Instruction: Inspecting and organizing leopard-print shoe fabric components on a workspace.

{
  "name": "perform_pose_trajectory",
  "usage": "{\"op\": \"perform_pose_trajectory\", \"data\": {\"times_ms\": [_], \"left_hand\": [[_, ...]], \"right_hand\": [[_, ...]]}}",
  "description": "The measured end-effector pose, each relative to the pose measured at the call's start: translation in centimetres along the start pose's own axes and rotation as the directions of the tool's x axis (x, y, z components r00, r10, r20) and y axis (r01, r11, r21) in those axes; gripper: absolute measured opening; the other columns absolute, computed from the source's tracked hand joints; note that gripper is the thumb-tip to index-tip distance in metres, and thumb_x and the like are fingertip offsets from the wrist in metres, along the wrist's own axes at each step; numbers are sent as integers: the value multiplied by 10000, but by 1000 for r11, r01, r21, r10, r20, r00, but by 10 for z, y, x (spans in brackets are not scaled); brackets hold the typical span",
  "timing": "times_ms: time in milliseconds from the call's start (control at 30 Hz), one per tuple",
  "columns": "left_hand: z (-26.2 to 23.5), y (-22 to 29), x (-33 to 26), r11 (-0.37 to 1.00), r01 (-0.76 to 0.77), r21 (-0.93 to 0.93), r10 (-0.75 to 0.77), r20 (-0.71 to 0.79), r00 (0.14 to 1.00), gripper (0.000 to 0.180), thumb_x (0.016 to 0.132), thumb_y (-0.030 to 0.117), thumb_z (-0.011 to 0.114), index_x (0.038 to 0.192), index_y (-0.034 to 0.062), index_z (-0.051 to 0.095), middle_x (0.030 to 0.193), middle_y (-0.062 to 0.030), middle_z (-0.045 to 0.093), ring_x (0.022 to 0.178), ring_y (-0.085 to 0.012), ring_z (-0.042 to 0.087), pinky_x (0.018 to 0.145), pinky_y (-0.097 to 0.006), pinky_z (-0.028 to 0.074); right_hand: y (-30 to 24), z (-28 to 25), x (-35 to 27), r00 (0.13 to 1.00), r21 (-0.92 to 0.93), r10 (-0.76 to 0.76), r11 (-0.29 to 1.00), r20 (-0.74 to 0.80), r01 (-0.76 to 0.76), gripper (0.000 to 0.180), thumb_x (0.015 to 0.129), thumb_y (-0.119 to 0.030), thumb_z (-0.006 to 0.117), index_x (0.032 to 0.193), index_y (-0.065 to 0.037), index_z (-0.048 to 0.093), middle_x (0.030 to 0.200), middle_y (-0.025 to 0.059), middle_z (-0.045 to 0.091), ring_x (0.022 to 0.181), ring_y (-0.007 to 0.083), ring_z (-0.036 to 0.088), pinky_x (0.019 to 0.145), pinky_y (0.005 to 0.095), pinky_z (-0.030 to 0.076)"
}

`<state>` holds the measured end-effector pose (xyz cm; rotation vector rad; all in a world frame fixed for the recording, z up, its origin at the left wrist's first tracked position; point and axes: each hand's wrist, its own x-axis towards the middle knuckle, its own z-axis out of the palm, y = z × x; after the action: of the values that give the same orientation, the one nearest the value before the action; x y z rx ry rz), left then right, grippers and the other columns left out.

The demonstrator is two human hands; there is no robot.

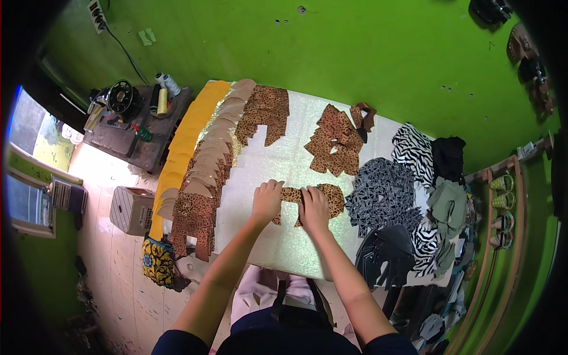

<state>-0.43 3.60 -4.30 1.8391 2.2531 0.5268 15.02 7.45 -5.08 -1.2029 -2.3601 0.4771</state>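
Closest to the camera are the two forearms, coming up from the bottom edge to the bench (pixel 284 248), a big pale glittery sheet with open room in the middle and near the front edge. Left side has one long overlapping row of tan and leopard cutouts (pixel 204 177); the right edge is crowded with zebra and grey print pieces (pixel 384 195). Both hands press flat on one leopard-print piece (pixel 328 198) mid-bench: left hand (pixel 267 200) grip fingers together, right hand (pixel 313 208) the same, neither pinching.
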Motion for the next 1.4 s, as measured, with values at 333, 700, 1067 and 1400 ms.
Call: {"op": "perform_pose_trajectory", "data": {"times_ms": [333, 700, 1067, 1400], "left_hand": [[-12, -24, 18, 999, -46, -3, 46, 174, 984, 135, 748, 139, 540, 856, 90, 604, 853, -92, 564, 870, -286, 527, 760, -402, 409], [-55, -135, 114, 866, 167, -471, -188, 3, 982, 224, 775, 136, 628, 935, 0, 549, 738, -153, 586, 666, -257, 583, 599, -327, 446], [-50, -166, 170, 954, 100, -282, -125, -71, 990, 202, 773, 176, 613, 883, 25, 535, 803, -171, 594, 752, -350, 585, 654, -414, 471], [-38, -107, 166, 985, -118, 124, 148, -272, 951, 202, 761, 103, 527, 954, 62, 572, 920, -75, 502, 859, -239, 478, 755, -382, 382]], "right_hand": [[4, -21, 59, 852, -130, 91, 991, 515, -27, 274, 697, -192, 638, 948, -86, 605, 879, 88, 597, 940, 284, 501, 842, 411, 362], [-16, 57, 174, 892, 547, 271, 713, 362, -439, 285, 751, -147, 661, 999, -33, 578, 866, 137, 641, 794, 237, 618, 728, 313, 460], [-53, 81, 235, 896, 144, 426, 885, 129, -442, 364, 750, -125, 648, 1088, -96, 517, 1021, 138, 548, 944, 289, 567, 771, 354, 457], [-20, 52, 189, 904, -50, 357, 924, -237, -378, 267, 787, -67, 537, 1053, -48, 547, 1050, 138, 490, 1004, 275, 459, 903, 430, 300]]}}
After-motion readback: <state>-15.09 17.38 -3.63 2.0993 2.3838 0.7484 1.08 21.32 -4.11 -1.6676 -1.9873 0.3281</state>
